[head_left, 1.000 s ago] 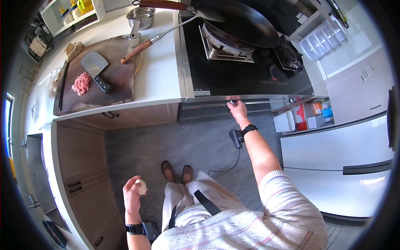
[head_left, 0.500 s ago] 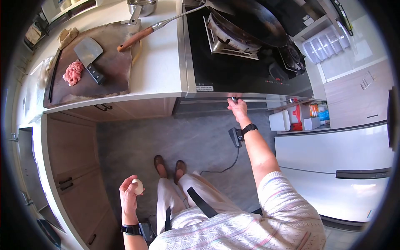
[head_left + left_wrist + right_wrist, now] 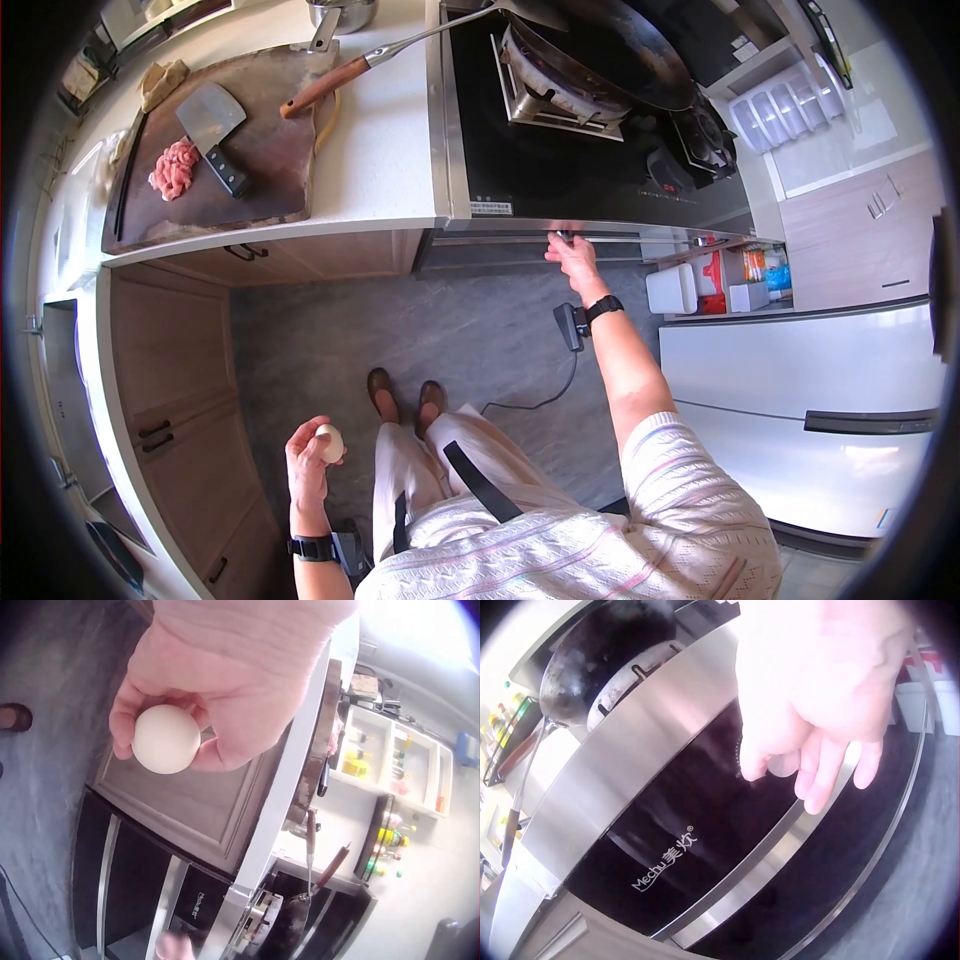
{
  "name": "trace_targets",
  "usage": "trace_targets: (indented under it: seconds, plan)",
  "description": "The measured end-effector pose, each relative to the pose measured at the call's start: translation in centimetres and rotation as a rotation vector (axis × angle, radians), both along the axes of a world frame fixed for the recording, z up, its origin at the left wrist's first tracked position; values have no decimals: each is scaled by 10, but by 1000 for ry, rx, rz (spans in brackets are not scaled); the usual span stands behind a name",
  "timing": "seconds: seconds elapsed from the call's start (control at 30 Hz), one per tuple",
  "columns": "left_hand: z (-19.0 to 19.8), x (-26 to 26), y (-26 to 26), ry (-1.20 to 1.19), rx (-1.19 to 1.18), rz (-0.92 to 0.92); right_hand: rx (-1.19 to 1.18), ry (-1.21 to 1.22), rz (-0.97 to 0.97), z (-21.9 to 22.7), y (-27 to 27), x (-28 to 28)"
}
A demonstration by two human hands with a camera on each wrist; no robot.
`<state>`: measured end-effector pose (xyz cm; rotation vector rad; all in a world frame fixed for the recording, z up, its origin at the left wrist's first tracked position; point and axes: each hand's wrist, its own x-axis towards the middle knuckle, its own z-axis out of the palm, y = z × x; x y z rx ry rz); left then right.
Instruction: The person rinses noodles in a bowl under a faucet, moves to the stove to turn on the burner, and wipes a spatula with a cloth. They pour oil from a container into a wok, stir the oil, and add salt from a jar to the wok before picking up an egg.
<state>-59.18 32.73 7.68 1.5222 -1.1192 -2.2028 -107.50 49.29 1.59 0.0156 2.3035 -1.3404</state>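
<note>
In my left hand (image 3: 307,468) I hold a pale egg (image 3: 166,739) between thumb and fingers, low beside my legs and out over the floor. My right hand (image 3: 574,260) reaches to the front of the black stove (image 3: 560,185). There its thumb and fingers pinch a small round knob (image 3: 783,763) on the dark front panel, mostly covered by the hand. Above that panel, a large black wok (image 3: 600,50) sits on the burner, with a wooden-handled spatula (image 3: 335,84) lying from its rim to the counter.
Left of the stove, a cutting board (image 3: 270,150) bears a cleaver (image 3: 213,118) and sliced raw meat (image 3: 175,168). A steel pot (image 3: 345,14) stands behind it. Below the stove's right end, a shelf holds a white bin (image 3: 672,289). The fridge (image 3: 740,370) is at my right.
The head view has tilted and shifted slightly, so the counter and stove appear a little higher. Both hands keep their holds on the egg and the knob.
</note>
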Motion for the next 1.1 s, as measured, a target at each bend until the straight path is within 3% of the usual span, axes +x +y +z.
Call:
trace_targets:
  seconds: [0.17,1.1]
  plan:
    - [1,-2,1,-2,-3,-5,34,-71,89,-3,4,-4]
    - [0,-6,-5,5,-19,-8,13,-150,73,7,6,-2]
